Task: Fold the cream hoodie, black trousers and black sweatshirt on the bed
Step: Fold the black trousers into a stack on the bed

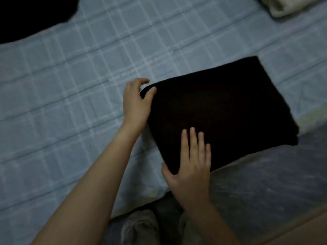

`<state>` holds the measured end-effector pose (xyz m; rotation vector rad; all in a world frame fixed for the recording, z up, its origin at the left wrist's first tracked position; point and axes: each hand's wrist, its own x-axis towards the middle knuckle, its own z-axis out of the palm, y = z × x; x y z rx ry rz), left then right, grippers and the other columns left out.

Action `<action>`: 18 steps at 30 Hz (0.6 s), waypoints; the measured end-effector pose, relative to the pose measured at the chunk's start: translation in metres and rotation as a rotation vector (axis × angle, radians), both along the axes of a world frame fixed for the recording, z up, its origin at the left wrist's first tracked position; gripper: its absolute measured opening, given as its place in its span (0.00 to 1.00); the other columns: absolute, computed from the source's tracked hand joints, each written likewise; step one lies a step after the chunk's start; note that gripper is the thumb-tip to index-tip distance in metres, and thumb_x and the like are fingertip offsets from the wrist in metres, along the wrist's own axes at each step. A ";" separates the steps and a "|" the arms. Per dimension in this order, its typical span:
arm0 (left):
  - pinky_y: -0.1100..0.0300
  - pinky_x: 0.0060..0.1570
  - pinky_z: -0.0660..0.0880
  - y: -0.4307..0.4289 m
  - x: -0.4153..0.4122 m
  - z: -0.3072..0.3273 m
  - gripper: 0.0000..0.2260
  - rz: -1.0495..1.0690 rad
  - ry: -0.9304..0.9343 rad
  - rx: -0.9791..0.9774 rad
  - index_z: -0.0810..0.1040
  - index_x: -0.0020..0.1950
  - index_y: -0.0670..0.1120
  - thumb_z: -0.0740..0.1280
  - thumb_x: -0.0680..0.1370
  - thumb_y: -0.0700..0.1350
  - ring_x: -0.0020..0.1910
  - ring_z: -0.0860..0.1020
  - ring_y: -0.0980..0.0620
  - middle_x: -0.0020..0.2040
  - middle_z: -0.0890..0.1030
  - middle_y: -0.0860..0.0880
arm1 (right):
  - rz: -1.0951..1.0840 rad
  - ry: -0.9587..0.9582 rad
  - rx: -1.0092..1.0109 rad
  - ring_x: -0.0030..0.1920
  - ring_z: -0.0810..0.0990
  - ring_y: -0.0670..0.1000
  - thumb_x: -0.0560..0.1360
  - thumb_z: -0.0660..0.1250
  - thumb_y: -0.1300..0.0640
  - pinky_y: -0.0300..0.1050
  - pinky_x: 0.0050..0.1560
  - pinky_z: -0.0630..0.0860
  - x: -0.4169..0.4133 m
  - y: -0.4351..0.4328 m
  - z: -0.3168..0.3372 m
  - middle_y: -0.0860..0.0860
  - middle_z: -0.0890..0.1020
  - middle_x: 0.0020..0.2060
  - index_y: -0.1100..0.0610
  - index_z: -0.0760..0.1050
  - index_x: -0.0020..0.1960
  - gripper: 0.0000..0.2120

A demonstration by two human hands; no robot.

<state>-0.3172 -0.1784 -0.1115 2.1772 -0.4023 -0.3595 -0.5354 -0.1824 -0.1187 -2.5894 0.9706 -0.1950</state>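
No readable text, labels or numbers anywhere.

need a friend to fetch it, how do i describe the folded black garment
On the blue checked sheet, look near the front edge. The black garment there, touched by the left hand and right hand, is a neat flat rectangle, unlike the loose black cloth far left and the cream bundle far right.

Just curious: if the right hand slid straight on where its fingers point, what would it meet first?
The right hand lies flat on the folded black garment, so more of that, then probably checked sheet.
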 end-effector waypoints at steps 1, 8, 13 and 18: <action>0.59 0.67 0.66 0.005 -0.011 0.007 0.16 -0.014 -0.079 0.044 0.76 0.66 0.47 0.66 0.79 0.48 0.66 0.70 0.50 0.66 0.73 0.45 | 0.036 -0.056 0.033 0.80 0.52 0.53 0.71 0.67 0.43 0.57 0.78 0.53 -0.002 -0.007 0.010 0.53 0.59 0.79 0.55 0.58 0.79 0.41; 0.40 0.75 0.47 -0.024 -0.098 0.004 0.26 -0.249 -0.378 0.401 0.58 0.79 0.53 0.50 0.81 0.58 0.79 0.51 0.46 0.80 0.56 0.48 | 0.292 0.064 -0.207 0.79 0.52 0.58 0.79 0.55 0.41 0.60 0.77 0.48 0.015 -0.155 0.030 0.49 0.59 0.79 0.45 0.57 0.79 0.30; 0.39 0.75 0.47 -0.037 -0.097 -0.023 0.27 -0.250 -0.410 0.527 0.55 0.80 0.54 0.50 0.81 0.58 0.79 0.51 0.45 0.80 0.55 0.48 | 0.360 0.138 -0.119 0.80 0.51 0.57 0.81 0.55 0.41 0.58 0.78 0.47 0.008 -0.176 0.012 0.49 0.57 0.79 0.44 0.55 0.80 0.28; 0.42 0.75 0.51 -0.001 -0.110 -0.012 0.27 -0.133 -0.381 0.374 0.55 0.79 0.59 0.55 0.80 0.60 0.79 0.51 0.44 0.80 0.52 0.45 | 0.334 -0.038 -0.207 0.78 0.55 0.62 0.78 0.58 0.40 0.61 0.75 0.51 -0.007 -0.221 0.035 0.51 0.62 0.78 0.44 0.62 0.77 0.29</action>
